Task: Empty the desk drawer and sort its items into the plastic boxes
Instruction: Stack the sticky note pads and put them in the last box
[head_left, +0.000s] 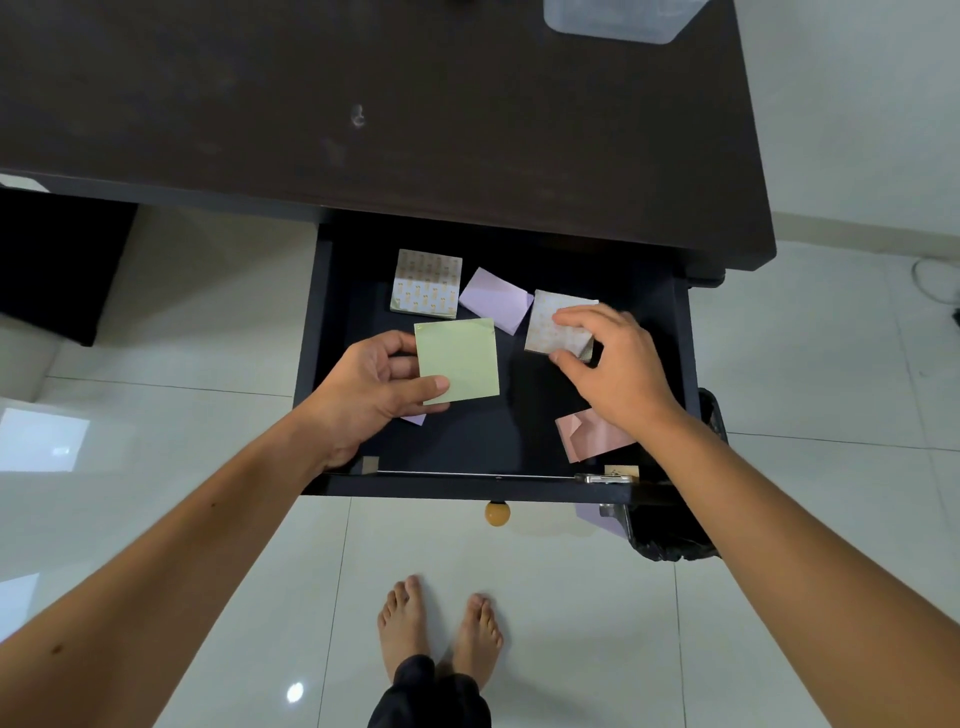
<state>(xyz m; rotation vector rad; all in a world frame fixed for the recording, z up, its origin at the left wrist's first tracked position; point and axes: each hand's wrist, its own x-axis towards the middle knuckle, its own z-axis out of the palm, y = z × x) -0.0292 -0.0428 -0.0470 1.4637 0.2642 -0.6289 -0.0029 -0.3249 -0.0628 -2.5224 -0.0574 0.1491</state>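
Fingers (410, 364) of the left hand (371, 387) pinch a green sticky-note pad (460, 361) by its left edge, thumb on top, holding it over the open drawer (319, 332). Behind it a patterned note pad (427, 283) and a lilac pad (493, 300) lie on the drawer floor, close together. Further right, the right hand (613, 364) curls thumb and fingers round a second patterned pad (550, 325); a pink folded paper (589, 434) lies near the front corner beneath that wrist. To do this step well, I would lift both pads squarely so loose sheets do not fan out, then carry them to the clear plastic box (618, 21) at the bench (363, 104) far edge.
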